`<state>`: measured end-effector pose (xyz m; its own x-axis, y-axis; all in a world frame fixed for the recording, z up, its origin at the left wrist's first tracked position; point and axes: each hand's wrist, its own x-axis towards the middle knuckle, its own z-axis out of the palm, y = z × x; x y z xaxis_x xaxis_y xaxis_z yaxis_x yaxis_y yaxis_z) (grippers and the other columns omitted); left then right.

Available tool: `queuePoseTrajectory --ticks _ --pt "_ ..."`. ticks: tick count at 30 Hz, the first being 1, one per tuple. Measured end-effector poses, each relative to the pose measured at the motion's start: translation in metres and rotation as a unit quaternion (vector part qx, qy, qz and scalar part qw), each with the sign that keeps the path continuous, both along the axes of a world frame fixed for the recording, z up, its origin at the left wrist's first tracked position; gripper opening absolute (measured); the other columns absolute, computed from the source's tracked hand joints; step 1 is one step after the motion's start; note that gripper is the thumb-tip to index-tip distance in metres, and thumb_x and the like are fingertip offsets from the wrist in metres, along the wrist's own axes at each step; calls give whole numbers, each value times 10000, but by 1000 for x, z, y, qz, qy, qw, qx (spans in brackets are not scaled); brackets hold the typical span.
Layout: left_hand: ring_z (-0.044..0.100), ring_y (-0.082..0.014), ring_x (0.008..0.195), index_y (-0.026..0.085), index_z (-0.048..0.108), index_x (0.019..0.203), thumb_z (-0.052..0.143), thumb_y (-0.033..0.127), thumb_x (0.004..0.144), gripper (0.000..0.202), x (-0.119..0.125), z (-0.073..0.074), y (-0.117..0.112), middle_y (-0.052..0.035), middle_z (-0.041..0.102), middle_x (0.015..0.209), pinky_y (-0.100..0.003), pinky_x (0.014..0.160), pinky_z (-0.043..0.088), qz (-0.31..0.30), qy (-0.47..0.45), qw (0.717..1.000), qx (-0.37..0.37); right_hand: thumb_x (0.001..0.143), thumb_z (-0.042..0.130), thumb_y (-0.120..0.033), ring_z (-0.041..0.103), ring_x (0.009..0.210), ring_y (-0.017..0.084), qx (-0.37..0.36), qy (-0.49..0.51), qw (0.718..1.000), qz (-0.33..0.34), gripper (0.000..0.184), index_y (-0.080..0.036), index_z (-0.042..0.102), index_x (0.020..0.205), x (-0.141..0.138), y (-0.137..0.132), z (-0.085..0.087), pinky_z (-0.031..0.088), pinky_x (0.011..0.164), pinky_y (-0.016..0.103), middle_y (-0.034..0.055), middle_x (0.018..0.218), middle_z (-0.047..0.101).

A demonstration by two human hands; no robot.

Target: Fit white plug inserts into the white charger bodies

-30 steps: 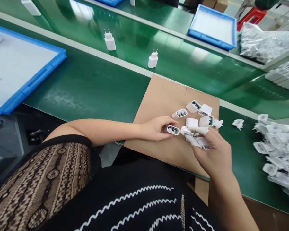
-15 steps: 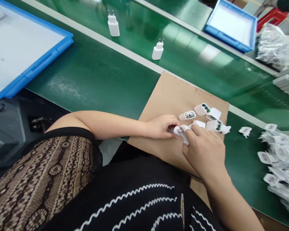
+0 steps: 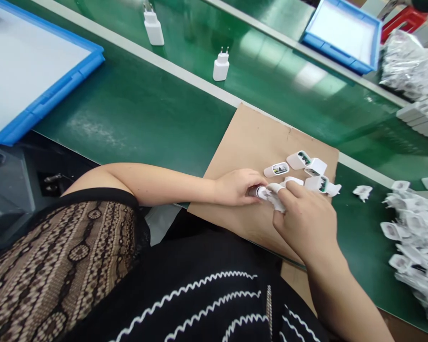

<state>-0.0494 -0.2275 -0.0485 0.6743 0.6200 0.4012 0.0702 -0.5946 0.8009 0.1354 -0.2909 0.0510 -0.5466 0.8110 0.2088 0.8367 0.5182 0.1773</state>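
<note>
Housing (image 3: 257, 192) in left hand (image 3: 239, 186), pieces (image 3: 277, 203) in right (image 3: 304, 217)

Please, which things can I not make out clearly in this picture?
All in the head view:
Inside of the white housing in the left hand: hidden by the white piece at its mouth.
Full shape of the white piece: covered by the right hand.
Blue tray: cut off by the left edge.
Pile of white parts: overlapping, cut off by the right edge.
</note>
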Motion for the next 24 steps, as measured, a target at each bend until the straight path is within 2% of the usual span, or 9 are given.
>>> queuePoseTrajectory --ticks 7,10,12,15,18,19,20,21,24 --pt "665 -214 952 155 629 1205 691 319 947 313 0 -2 -1 -101 732 1067 -356 873 527 5 7 999 44 758 546 -66 404 620 176 21 -7 1000 13 170 -149 689 796 -6 2 -8 254 605 335 33 702 536" --pt "664 -236 950 98 620 1233 573 359 1019 341 2 -5 -6 -148 724 1062 -368 854 526 33 56 987 149 796 518 -46 418 623 176 37 -17 999 6 183 -145 669 769 -12 -2 -9 274 607 334 35 689 534" --pt "657 -254 899 32 617 1227 477 370 1057 404 4 -6 -9 -172 716 979 -381 798 519 58 116 964 231 805 509 -37 428 625 174 39 -4 999 -11 194 -142 669 773 -14 -4 -12 275 596 334 35 691 537" --pt "650 -268 852 -15 609 1237 410 375 1074 467 4 -3 -12 -161 698 871 -382 726 501 80 188 933 295 757 529 -33 432 616 163 14 62 996 -56 183 -152 669 761 -14 -7 -19 255 565 330 36 710 551" --pt "650 -245 839 53 664 1122 470 393 1052 398 0 6 -12 -136 694 877 -360 729 496 67 201 938 276 742 586 -74 489 639 159 -52 237 963 -113 144 -176 678 781 -5 -14 -26 309 568 308 32 755 603" --pt "647 -228 821 89 679 1044 514 391 1033 345 -2 10 -10 -119 693 874 -346 727 492 55 197 946 253 761 625 -109 521 660 161 -76 330 931 -140 122 -187 693 825 1 -17 -28 353 585 302 28 776 624" --pt "640 -208 792 120 678 958 557 389 1012 300 -5 15 -8 -96 688 852 -328 713 482 45 188 954 227 780 671 -159 546 677 161 -96 436 879 -169 112 -199 707 879 8 -21 -30 396 604 302 23 797 641" --pt "627 -189 754 142 662 882 592 393 991 282 -8 21 -5 -73 675 812 -311 687 466 37 174 963 202 789 718 -222 558 680 157 -114 547 806 -194 133 -210 713 921 17 -25 -31 430 615 303 18 811 648" --pt "565 -156 670 170 594 759 643 453 942 341 -11 37 21 -28 606 698 -285 625 402 61 108 978 165 785 782 -396 542 635 125 -148 807 523 -231 219 -216 687 868 55 -37 -33 499 599 304 3 804 622"
